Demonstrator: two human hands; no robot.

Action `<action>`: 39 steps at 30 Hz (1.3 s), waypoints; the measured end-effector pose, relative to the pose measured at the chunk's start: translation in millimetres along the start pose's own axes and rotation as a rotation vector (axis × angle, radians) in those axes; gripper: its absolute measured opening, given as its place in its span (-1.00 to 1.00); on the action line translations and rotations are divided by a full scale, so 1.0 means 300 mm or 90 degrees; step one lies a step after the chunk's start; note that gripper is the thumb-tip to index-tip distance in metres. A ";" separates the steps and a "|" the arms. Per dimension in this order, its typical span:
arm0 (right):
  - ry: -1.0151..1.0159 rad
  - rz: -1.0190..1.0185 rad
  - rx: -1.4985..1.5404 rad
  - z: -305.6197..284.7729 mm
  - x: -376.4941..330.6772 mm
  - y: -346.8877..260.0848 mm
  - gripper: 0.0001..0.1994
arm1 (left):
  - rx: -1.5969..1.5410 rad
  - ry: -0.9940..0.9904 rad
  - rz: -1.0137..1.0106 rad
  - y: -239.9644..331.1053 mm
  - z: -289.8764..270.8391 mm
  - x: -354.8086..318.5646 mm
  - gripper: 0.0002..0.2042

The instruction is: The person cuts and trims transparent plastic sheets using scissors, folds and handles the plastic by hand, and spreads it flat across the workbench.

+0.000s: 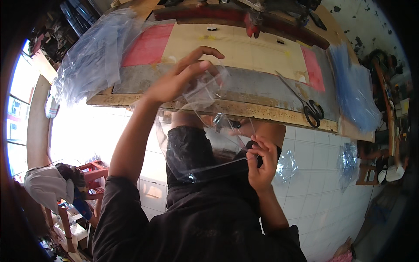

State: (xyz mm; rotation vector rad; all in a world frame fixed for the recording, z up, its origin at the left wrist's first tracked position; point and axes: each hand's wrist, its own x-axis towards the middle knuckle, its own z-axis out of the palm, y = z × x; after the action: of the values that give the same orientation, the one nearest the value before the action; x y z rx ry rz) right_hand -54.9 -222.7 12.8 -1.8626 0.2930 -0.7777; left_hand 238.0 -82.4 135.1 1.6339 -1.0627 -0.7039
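Note:
A clear plastic sheet [196, 159], possibly a bag, hangs in loose folds between my hands, over my lap and the front edge of the workbench [244, 109]. My left hand [179, 81] is raised above the bench edge, its index finger and thumb curved apart. The bunched upper part of the plastic is caught in its fingers, some of which are hidden. Lower and to the right, my right hand [262, 165] pinches the side edge of the plastic between thumb and fingers. Black-handled scissors [311, 111] lie on the bench to the right.
A large pile of clear plastic sheets [94, 56] covers the bench's left end; a bluish stack [355, 91] hangs over its right end. A red metal bar [209, 18] crosses behind the cream and pink work surface [244, 48]. A red stool [95, 174] stands at left.

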 end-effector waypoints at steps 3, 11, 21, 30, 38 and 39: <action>0.013 -0.036 0.009 -0.050 0.048 0.006 -0.94 | -0.041 -0.052 0.072 -0.015 -0.066 -0.048 -0.06; 0.006 0.114 0.128 -0.148 0.186 -0.060 -0.85 | 0.045 -0.020 -0.017 0.056 -0.045 -0.189 0.36; -0.103 0.103 0.142 -0.237 0.275 -0.097 -0.87 | -0.044 0.049 -0.100 -0.043 0.018 -0.278 -0.58; -0.162 0.145 0.149 -0.269 0.290 -0.085 -0.90 | -0.014 0.260 -0.086 -0.091 0.019 -0.263 -0.61; -0.119 0.187 0.212 -0.245 0.295 -0.085 -0.77 | -0.068 0.318 -0.122 -0.087 0.029 -0.233 -0.60; -0.111 0.188 0.206 -0.241 0.298 -0.085 -0.77 | -0.046 0.333 -0.117 -0.089 0.026 -0.229 -0.61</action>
State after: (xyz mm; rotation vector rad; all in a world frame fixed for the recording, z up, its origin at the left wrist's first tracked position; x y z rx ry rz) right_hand -36.7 -312.7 86.8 -1.5252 0.3027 -0.4279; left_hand 209.1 -21.9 103.6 1.7358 -0.5116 -0.3893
